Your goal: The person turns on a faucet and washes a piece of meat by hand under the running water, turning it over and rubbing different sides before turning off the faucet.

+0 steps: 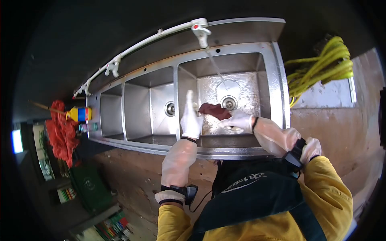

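A limp, dark red-brown piece point(215, 111) stretches between my gloved hands over the right-hand sink basin point(249, 86). My right hand point(237, 120) closes on its right end, close by the drain. At the other end, my left hand point(191, 122) points its fingers straight up along the basin's left wall, with the thumb side right at the piece's edge. Water runs in a thin stream from the white tap point(202, 35) into this basin, whose floor is wet around the drain point(229, 103). Both hands wear white gloves and clear sleeve covers.
Two more basins point(163, 94) lie to the left, under a white pipe point(148, 38) with further taps. A yellow bottle point(79, 114) and a red plastic bag point(62, 132) are beyond the sink's left end. A coiled yellow hose point(331, 60) hangs at the right.
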